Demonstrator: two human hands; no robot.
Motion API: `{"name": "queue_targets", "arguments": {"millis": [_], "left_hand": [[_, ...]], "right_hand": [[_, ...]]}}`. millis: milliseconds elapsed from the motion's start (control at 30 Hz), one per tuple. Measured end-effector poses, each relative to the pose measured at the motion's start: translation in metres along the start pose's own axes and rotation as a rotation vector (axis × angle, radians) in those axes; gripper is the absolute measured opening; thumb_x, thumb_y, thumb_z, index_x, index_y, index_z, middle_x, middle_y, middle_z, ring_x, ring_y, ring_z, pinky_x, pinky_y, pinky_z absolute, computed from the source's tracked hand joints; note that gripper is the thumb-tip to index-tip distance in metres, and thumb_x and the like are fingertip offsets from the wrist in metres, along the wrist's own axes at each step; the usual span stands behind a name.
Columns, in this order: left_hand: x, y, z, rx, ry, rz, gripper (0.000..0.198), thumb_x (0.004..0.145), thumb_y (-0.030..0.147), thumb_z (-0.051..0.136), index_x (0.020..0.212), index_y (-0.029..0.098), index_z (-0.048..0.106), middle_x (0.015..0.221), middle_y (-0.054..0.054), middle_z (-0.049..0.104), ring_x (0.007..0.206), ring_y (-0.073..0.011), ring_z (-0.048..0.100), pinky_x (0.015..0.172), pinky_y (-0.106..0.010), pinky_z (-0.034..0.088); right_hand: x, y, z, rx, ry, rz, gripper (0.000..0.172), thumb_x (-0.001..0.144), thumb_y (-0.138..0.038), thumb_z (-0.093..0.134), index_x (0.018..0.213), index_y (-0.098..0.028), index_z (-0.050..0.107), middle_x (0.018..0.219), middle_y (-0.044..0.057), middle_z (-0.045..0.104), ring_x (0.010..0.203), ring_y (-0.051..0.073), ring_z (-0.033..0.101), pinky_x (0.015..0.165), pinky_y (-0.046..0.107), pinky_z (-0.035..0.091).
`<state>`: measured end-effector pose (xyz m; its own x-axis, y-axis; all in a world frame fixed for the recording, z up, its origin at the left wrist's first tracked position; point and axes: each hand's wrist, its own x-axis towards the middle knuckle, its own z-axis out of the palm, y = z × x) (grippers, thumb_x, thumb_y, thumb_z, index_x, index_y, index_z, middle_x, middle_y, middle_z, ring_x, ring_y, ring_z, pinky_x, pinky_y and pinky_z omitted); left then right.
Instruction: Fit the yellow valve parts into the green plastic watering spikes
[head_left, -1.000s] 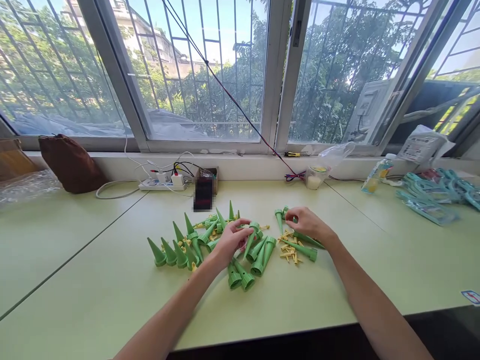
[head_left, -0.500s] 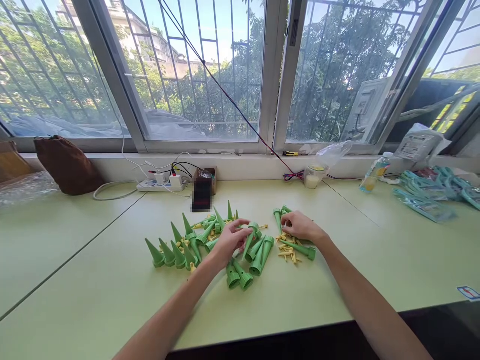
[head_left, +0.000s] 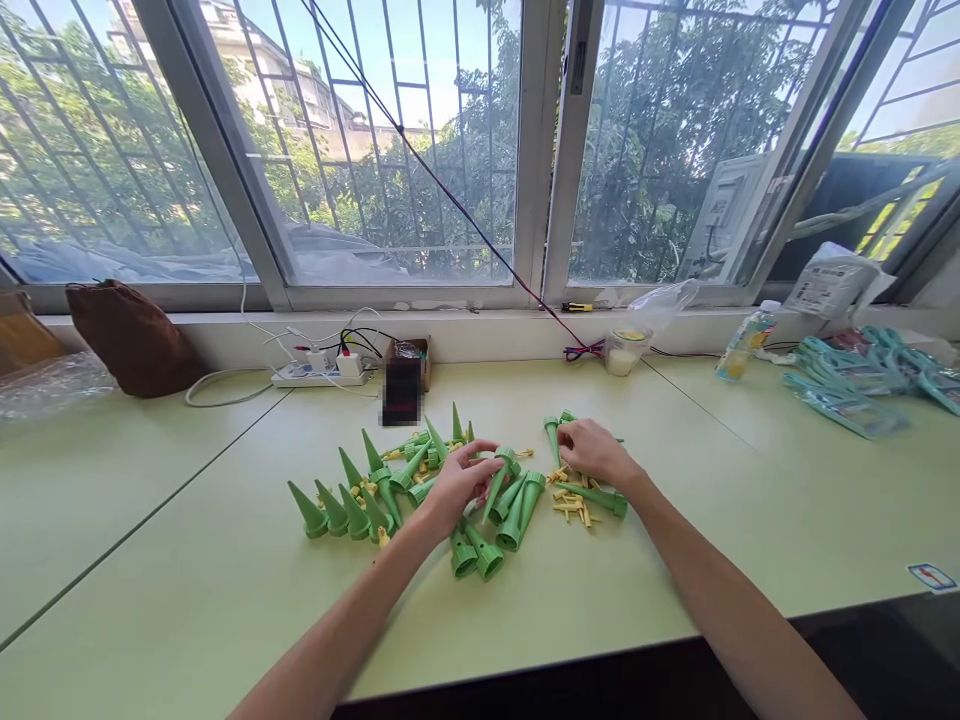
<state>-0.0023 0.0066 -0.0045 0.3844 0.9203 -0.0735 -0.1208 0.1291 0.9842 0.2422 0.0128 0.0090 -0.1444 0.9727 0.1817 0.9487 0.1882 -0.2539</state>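
Note:
Several green plastic cone spikes (head_left: 352, 505) lie and stand in a heap on the pale green table (head_left: 187, 560). Small yellow plastic pieces (head_left: 570, 508) are scattered to the right of the heap. My left hand (head_left: 454, 485) is curled around one green cone (head_left: 501, 478) in the middle of the heap. My right hand (head_left: 592, 450) rests closed over the yellow pieces and a few green cones (head_left: 596, 495), pinching something I cannot make out.
A window with bars runs along the back. On the table by the sill are a brown pouch (head_left: 131, 335), a power strip with cables (head_left: 319, 372), a small dark box (head_left: 403, 385), a plastic jar (head_left: 622, 352), a bottle (head_left: 739, 350) and teal packets (head_left: 855, 385).
My right hand has slid a little left and nearer to the yellow pieces. My left hand stays on the cone. The view has shifted slightly.

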Motion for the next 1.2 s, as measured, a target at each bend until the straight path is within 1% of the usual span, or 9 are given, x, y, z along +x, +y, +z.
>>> {"name": "queue_targets", "arguments": {"millis": [133,267,333,400,567,700,867,1033,1200], "left_hand": [[-0.002,0.003,0.002,0.006,0.001,0.001,0.041,0.069,0.036,0.079,0.099,0.018,0.058,0.054,0.008,0.047,0.042,-0.0049,0.038,0.039,-0.015,0.034],[-0.003,0.005,0.006,0.052,0.021,0.030,0.042,0.069,0.038,0.078,0.100,0.018,0.057,0.054,0.008,0.049,0.041,-0.0050,0.040,0.037,-0.015,0.033],[-0.004,0.006,0.007,0.081,0.043,0.065,0.043,0.070,0.040,0.078,0.100,0.018,0.057,0.055,0.008,0.050,0.041,-0.0050,0.040,0.037,-0.015,0.032],[-0.005,0.007,0.009,0.110,0.059,0.109,0.044,0.070,0.041,0.077,0.101,0.018,0.056,0.057,0.007,0.052,0.040,-0.0052,0.042,0.037,-0.015,0.033],[-0.007,0.009,0.013,0.142,0.088,0.197,0.044,0.072,0.043,0.075,0.102,0.019,0.053,0.059,0.008,0.052,0.041,-0.0060,0.045,0.036,-0.016,0.034],[-0.010,0.011,0.017,0.139,0.072,0.218,0.042,0.074,0.042,0.074,0.102,0.020,0.052,0.060,0.008,0.052,0.041,-0.0064,0.047,0.037,-0.017,0.036],[-0.012,0.012,0.020,0.130,0.035,0.206,0.040,0.076,0.042,0.073,0.101,0.019,0.053,0.058,0.008,0.049,0.042,-0.0080,0.050,0.040,-0.018,0.039],[-0.012,0.012,0.021,0.086,0.058,0.185,0.043,0.071,0.044,0.077,0.099,0.020,0.054,0.058,0.009,0.050,0.042,-0.0074,0.049,0.040,-0.018,0.039],[-0.010,0.008,0.019,0.042,0.076,0.161,0.044,0.072,0.045,0.077,0.098,0.021,0.051,0.067,0.006,0.059,0.042,-0.0064,0.050,0.038,-0.017,0.036]], "right_hand": [[0.002,-0.003,0.003,0.057,0.134,-0.045,0.019,0.090,-0.014,0.050,0.089,-0.017,0.069,0.089,0.008,0.067,0.080,0.018,0.060,0.069,0.026,0.039],[0.002,-0.018,0.011,0.348,0.399,-0.237,0.021,0.094,-0.013,0.047,0.096,-0.016,0.068,0.091,0.008,0.064,0.082,0.018,0.060,0.076,0.027,0.045],[0.001,-0.030,0.016,0.472,0.474,-0.324,0.020,0.095,-0.014,0.048,0.095,-0.018,0.067,0.089,0.006,0.061,0.079,0.017,0.059,0.076,0.028,0.046],[-0.002,-0.042,0.019,0.567,0.513,-0.379,0.018,0.096,-0.015,0.049,0.094,-0.019,0.067,0.088,0.005,0.060,0.077,0.016,0.059,0.074,0.027,0.047],[-0.005,-0.056,0.026,0.746,0.539,-0.388,0.020,0.098,-0.015,0.046,0.096,-0.019,0.065,0.087,0.003,0.058,0.070,0.013,0.058,0.069,0.026,0.048],[-0.005,-0.058,0.029,0.779,0.532,-0.393,0.018,0.097,-0.016,0.047,0.095,-0.020,0.065,0.087,0.003,0.060,0.069,0.013,0.060,0.068,0.025,0.050],[-0.010,-0.064,0.029,0.761,0.495,-0.408,0.017,0.095,-0.017,0.050,0.095,-0.021,0.066,0.091,0.004,0.062,0.073,0.015,0.061,0.069,0.027,0.050],[-0.011,-0.067,0.031,0.770,0.486,-0.408,0.014,0.095,-0.018,0.052,0.094,-0.020,0.065,0.090,0.005,0.064,0.080,0.016,0.061,0.073,0.027,0.050],[-0.013,-0.070,0.032,0.836,0.566,-0.357,0.009,0.093,-0.020,0.054,0.098,-0.020,0.062,0.091,0.005,0.064,0.082,0.017,0.063,0.075,0.028,0.053]]}}
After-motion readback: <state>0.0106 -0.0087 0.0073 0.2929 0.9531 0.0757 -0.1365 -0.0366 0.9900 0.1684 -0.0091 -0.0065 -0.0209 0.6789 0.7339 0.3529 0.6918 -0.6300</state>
